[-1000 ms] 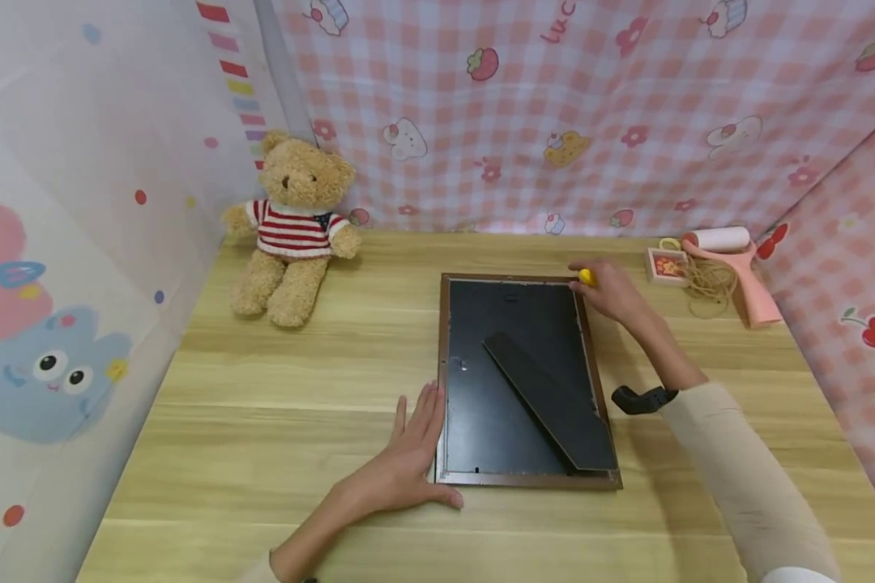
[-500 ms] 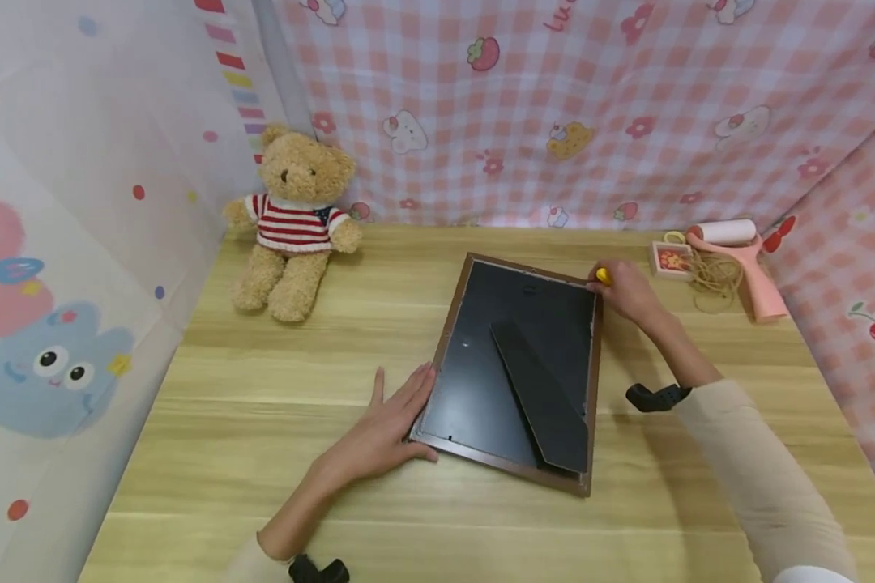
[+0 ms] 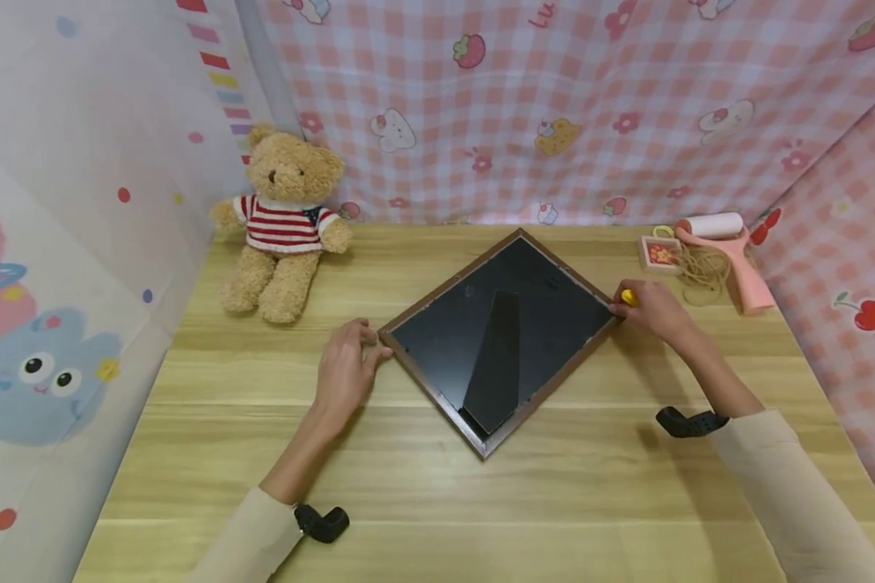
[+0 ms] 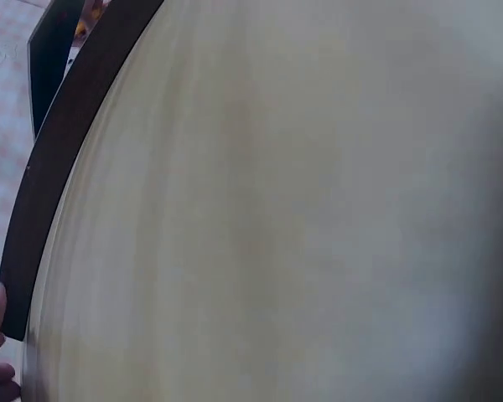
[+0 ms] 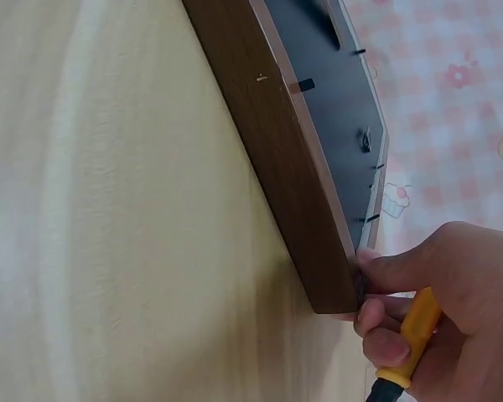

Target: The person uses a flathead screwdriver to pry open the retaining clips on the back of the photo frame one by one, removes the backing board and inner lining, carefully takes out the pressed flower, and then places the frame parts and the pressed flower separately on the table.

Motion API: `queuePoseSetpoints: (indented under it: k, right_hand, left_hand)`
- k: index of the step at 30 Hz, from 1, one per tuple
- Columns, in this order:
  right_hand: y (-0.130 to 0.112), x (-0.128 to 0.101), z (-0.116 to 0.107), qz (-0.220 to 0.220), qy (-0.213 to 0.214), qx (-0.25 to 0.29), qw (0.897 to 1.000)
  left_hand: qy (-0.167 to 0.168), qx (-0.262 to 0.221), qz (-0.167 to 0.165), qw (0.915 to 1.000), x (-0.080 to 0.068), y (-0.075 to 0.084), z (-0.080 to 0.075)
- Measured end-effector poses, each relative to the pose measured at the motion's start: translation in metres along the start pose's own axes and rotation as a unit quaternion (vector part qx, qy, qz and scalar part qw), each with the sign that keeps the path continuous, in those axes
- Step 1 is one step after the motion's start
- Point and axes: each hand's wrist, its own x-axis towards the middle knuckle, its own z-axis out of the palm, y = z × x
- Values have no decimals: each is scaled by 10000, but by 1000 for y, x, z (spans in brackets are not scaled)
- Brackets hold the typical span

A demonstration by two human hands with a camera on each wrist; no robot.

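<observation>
Head view shows us a picture frame (image 3: 499, 340) lying face down on the wooden table (image 3: 591, 502), turned so its corners point like a diamond, with its black backing and folded stand facing up. We see the left hand (image 3: 346, 364) resting on the table with its fingertips against the frame's left corner; the fingers are bent loosely and grip nothing. The right hand (image 3: 652, 312) sits at the frame's right corner, its fingers curled round a small yellow-handled tool (image 3: 629, 297). From the right wrist view we make out that tool (image 5: 411, 339) more clearly: a yellow handle with a dark end, pinched in the fingers, while the thumb presses against the brown wooden corner of the frame (image 5: 277, 159). Small metal tabs line the inner edge of the backing there. The left wrist view gives us mostly blurred tabletop, the dark edge of the frame (image 4: 63, 142) along the left, and fingertips at the bottom corner.

Behind, a teddy bear (image 3: 280, 223) in a striped jumper sits at the table's back left. At the back right lie a pink lint roller (image 3: 729, 251), a tangle of rubber bands (image 3: 703, 271) and a small box (image 3: 658, 253)
</observation>
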Motion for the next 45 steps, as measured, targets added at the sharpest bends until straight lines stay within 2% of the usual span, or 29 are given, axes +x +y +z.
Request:
queuePoseSetpoints:
  k: [2, 6, 8, 10, 14, 19, 25, 30, 34, 36, 39, 42, 45]
  right_hand:
    - [0, -6, -1, 60, -63, 31, 10000]
    - [2, -17, -1, 143, -91, 37, 9998]
    - [2, -25, -1, 183, -98, 40, 9998]
    - [1, -33, -1, 237, -134, 31, 9996]
    - [-3, -50, 4, 220, -315, 136, 9992]
    - [-8, -71, 16, 25, -378, 485, 9981]
    - [-21, -106, 20, 349, -707, 618, 9950]
    - [-26, -130, 22, 464, -836, 477, 9943]
    - [-41, -130, 2, 384, -1026, 551, 9925]
    - [-49, -126, -10, 358, -742, 629, 9946]
    - [-64, -115, -24, 254, 133, 981, 9948]
    - [-88, -98, -27, -108, 1047, 1314, 9857]
    - [-114, -80, -25, -664, 1441, 1593, 9744]
  left_hand:
    - [78, -45, 32, 10000, 4, 1, 3]
    - [-38, -337, 498, 9982, 9, 4, 11]
    - [-347, -537, 568, 9963, 11, 5, 13]
    - [-746, -662, 492, 9938, 13, 7, 15]
    - [-1502, -620, 346, 9861, 23, 6, 20]
    - [-1862, -482, 401, 9805, 47, 2, 27]
    - [-2391, -223, 458, 9697, 75, 4, 30]
    - [-2597, -316, 550, 9636, 84, 7, 31]
    - [-2527, -508, 720, 9635, 83, -1, 29]
    - [-2521, -735, 892, 9608, 82, -5, 28]
    - [-2682, -930, 1169, 9517, 85, -12, 25]
    - [-2988, -922, 1327, 9405, 92, -14, 18]
    - [-3185, -873, 1527, 9314, 104, -22, 21]
